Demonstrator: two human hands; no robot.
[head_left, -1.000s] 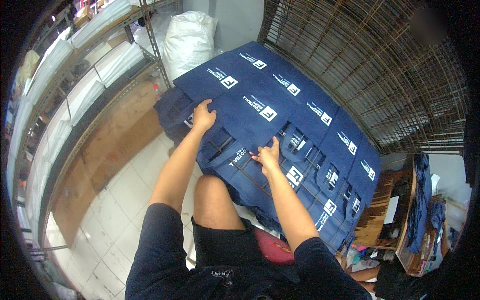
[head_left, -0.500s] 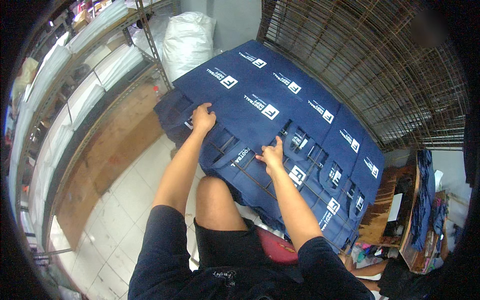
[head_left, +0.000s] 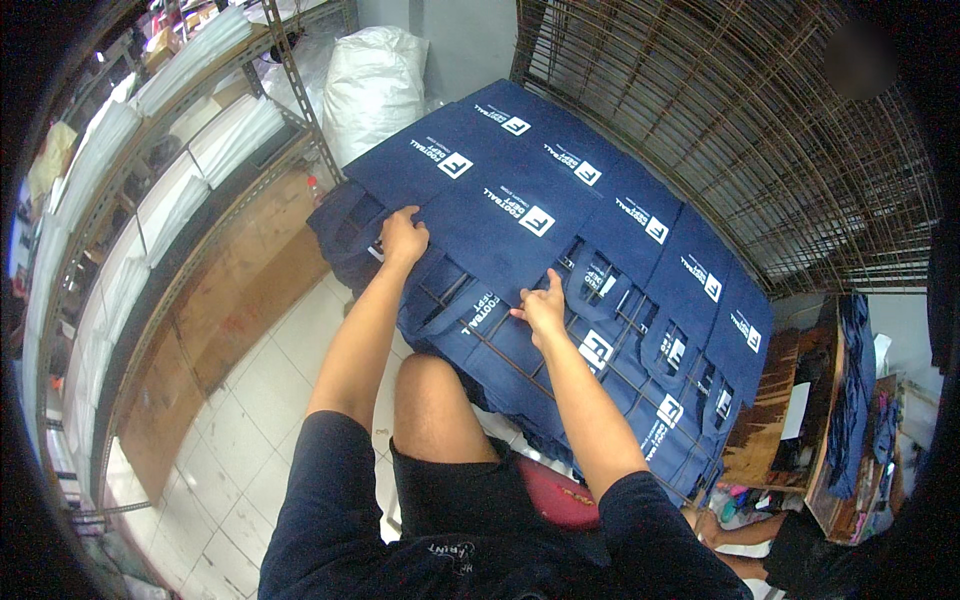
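Observation:
Flat navy fabric pieces with white prints overlap across a wire rack (head_left: 535,372) in front of me. Those nearer me have cut-out openings like bag handles. My left hand (head_left: 404,240) is closed at the left near corner of one navy fabric piece (head_left: 475,225), fingertips on its edge. At the same piece's right near corner, my right hand (head_left: 542,310) pinches the edge, its index finger stretched out. The piece lies flat between both hands, over the others. Thumb contact is partly hidden on each hand.
More empty wire racks (head_left: 690,110) stand tilted at the back right. Shelving with white stacks (head_left: 165,210) runs along the left. A white sack (head_left: 375,90) is behind the rack. Another person's foot (head_left: 710,528) and a wooden cabinet (head_left: 770,420) are at the right.
Almost nothing differs. The view has shifted slightly, and both hands stay at the near corners of the same navy piece.

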